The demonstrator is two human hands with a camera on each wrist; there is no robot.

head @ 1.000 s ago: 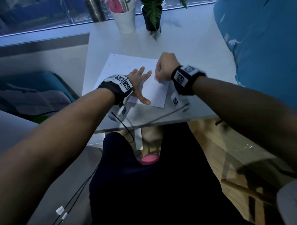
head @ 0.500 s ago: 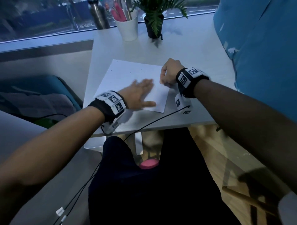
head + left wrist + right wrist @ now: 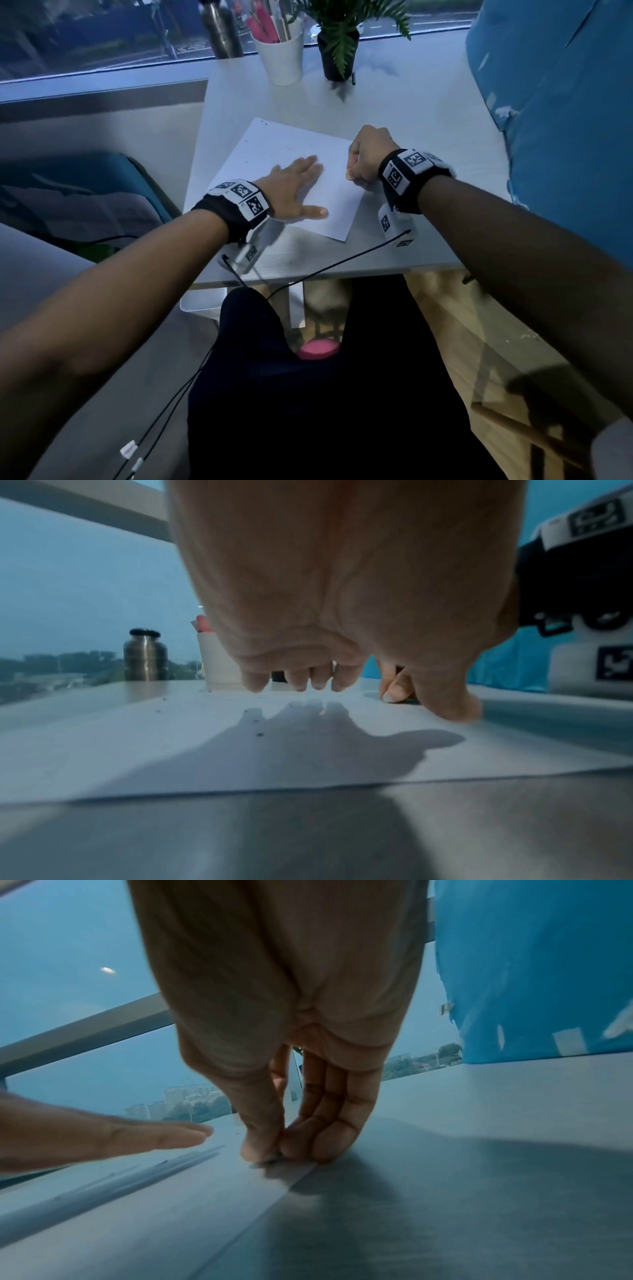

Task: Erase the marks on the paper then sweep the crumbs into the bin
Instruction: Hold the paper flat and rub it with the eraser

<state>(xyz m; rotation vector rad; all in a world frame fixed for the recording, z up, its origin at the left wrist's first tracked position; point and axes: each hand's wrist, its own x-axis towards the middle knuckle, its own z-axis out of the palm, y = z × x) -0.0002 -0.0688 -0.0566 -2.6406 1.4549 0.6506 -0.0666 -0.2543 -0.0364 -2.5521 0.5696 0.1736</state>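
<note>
A white sheet of paper (image 3: 274, 150) lies askew on the white table (image 3: 411, 113). A few dark crumbs (image 3: 259, 734) are scattered on it, with more specks (image 3: 287, 148) toward its far side. My left hand (image 3: 308, 186) lies flat on the sheet's near part, fingers straight and together, fingertips (image 3: 298, 681) just touching the paper. My right hand (image 3: 356, 171) is curled at the sheet's right edge. In the right wrist view its thumb and fingers (image 3: 277, 1148) pinch a small grey eraser (image 3: 270, 1158), which is almost wholly hidden.
At the table's far edge stand a white cup of pens (image 3: 282, 54), a steel bottle (image 3: 221, 31) and a potted plant (image 3: 337, 51). A blue cover (image 3: 565, 137) rises on the right. A white container (image 3: 200, 303) sits under the table's front left. Cables hang over the front edge.
My left hand's fingers, spread a second ago, now lie together, and the hand has slid a little toward the sheet's near edge. The right hand stays at the sheet's right edge.
</note>
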